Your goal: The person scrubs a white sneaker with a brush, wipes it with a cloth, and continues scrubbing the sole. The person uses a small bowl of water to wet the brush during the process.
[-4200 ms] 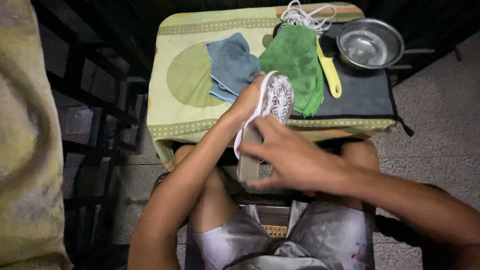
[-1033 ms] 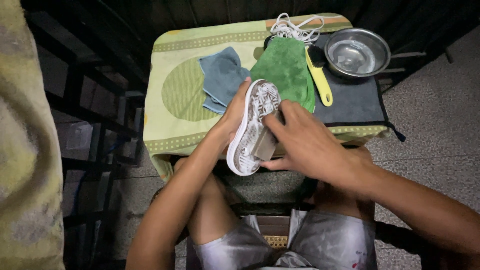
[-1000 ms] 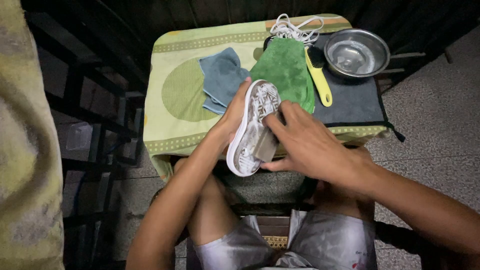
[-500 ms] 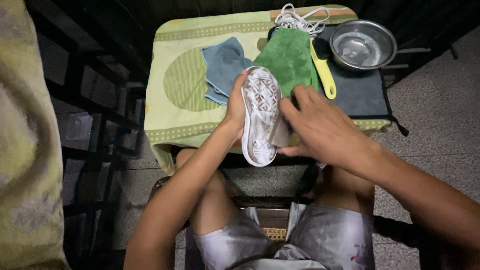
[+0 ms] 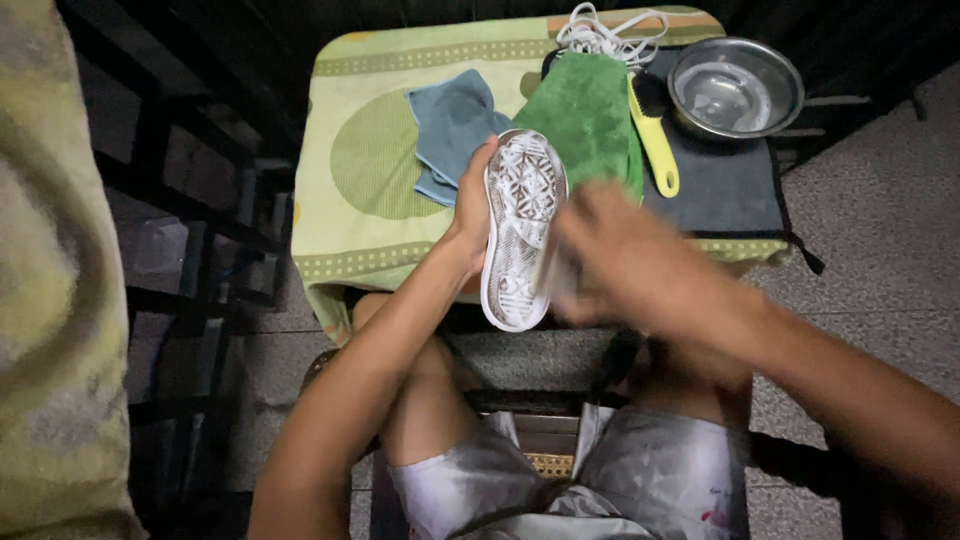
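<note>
Shoe: we hold the shoe (image 5: 522,228) sole up over the near edge of the surface (image 5: 370,110), above our knees, toe end away from us.
Left hand: our left hand (image 5: 470,205) is closed around the shoe's left side, thumb up along the rim of the sole.
Right hand: our right hand (image 5: 640,265) is blurred with motion just right of the sole; it seems to press a small pale thing against the sole's edge, but we cannot tell whether the hand is closed on it or what it is.
Progress: we judge the sole is being scrubbed or wiped. The tread looks pale with grey marks in the grooves, so the work seems part done; how clean it is we cannot tell.
Left to do: the brush (image 5: 655,140) and both cloths lie unused on the surface.
Surface: a small surface under a yellow-green cover with a round green patch.
Far right corner: a steel bowl (image 5: 735,88) with water, standing on a dark mat (image 5: 725,190).
Far edge: white laces (image 5: 605,32) in a loose heap.
Middle: a green cloth (image 5: 590,115) beside a blue cloth (image 5: 450,125), the brush's yellow handle along the green cloth's right side.
Room: dim, with a speckled floor (image 5: 880,240) on the right and dark metal bars (image 5: 190,230) on the left.
Near left: a blurred yellowish fabric (image 5: 50,300) fills that side.
</note>
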